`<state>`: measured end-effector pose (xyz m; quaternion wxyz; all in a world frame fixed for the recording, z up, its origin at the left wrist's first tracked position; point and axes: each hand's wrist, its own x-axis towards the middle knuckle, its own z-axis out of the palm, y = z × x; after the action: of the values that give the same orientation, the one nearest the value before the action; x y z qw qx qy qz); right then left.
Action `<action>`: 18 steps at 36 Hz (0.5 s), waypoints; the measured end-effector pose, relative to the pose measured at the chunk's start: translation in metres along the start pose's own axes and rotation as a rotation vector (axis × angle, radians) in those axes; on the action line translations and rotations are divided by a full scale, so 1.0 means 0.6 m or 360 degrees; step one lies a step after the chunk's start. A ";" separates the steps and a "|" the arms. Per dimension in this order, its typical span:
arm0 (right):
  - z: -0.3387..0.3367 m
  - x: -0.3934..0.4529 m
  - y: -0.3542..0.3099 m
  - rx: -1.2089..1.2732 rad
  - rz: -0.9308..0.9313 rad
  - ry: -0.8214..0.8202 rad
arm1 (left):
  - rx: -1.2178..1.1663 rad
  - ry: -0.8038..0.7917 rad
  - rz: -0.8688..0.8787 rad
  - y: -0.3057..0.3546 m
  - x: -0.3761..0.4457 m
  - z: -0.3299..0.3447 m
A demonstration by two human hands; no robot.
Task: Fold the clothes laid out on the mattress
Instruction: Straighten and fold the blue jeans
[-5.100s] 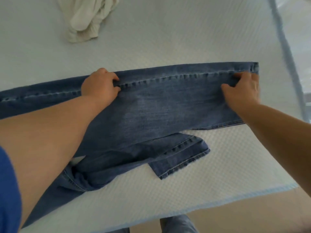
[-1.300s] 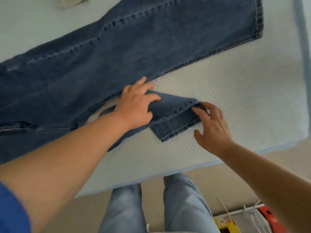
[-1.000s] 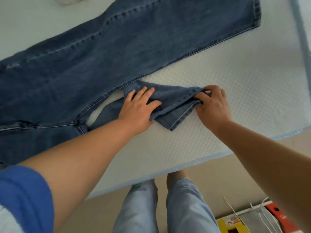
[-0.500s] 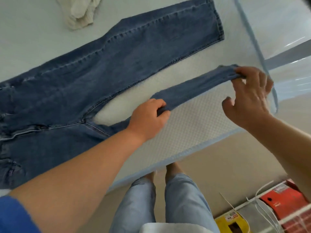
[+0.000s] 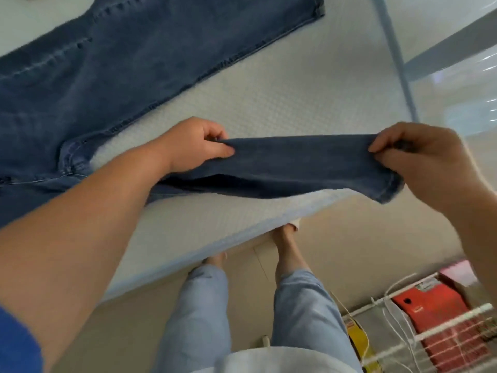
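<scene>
You've got the jeans (image 5: 113,76) spread across the mattress (image 5: 282,98), with the far leg lying flat and running up toward the top right, its hem right at the top edge of the view. The near leg (image 5: 295,162) is the one you're working: it's lifted off the mattress and stretched more or less level between your two hands, close to the near edge of the bed. Your left hand (image 5: 196,144) has a closed grip on it partway along, thumb on the near side and fingers curled over the top fold. Your right hand (image 5: 419,157) pinches the hem end, fingers bent round the cloth, and the cuff hangs down a bit below that hand, out past the mattress edge. The crotch seam sits on the mattress just left of your left forearm. Below the bed edge you can see your own legs in light blue trousers (image 5: 304,313) and your feet on the beige floor (image 5: 363,238). Down in the bottom right corner there's a white wire rack (image 5: 419,337) with a red package (image 5: 435,305) and something yellow (image 5: 357,337) in it, too blurry to tell what.
</scene>
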<state>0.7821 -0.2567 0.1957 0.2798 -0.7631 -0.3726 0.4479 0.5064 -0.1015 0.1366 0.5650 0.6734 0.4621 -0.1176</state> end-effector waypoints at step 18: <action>0.014 0.154 0.155 -0.1131 -0.0609 0.0243 | 0.0799 0.0418 0.0192 -0.020 0.046 0.148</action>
<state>0.8341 -0.2328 0.0772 0.1038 -0.7601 -0.6176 0.1733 0.5445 -0.1663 0.0803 0.3220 0.8279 0.4468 -0.1063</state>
